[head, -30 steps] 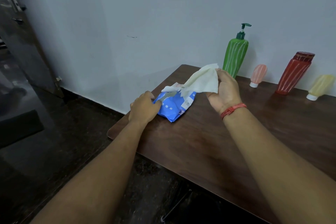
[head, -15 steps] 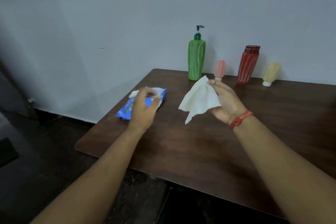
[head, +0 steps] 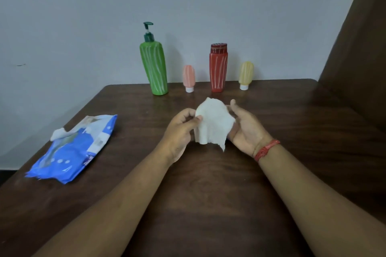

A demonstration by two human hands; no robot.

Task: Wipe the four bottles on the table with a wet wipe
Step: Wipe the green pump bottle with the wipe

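Note:
Along the wall at the back of the dark wooden table point(head: 208, 183) stand a tall green pump bottle point(head: 155, 69), a small pink tube point(head: 189, 77), a red bottle point(head: 218, 69) and a small yellow tube point(head: 246, 74). A white wet wipe point(head: 213, 125) hangs between my hands over the table's middle, a little in front of the bottles. My left hand point(head: 179, 131) pinches the wipe's left edge. My right hand point(head: 246, 127) lies palm up under the wipe's right side, its fingers mostly hidden by the wipe.
A blue pack of wet wipes point(head: 73, 150) lies open at the table's left edge, a wipe sticking out of its top. A grey wall runs behind the bottles. A brown panel point(head: 359, 48) rises at the right.
My left hand has left the blue pack and come over to pinch the wipe. The view has swung right, so the bottles now stand straight ahead.

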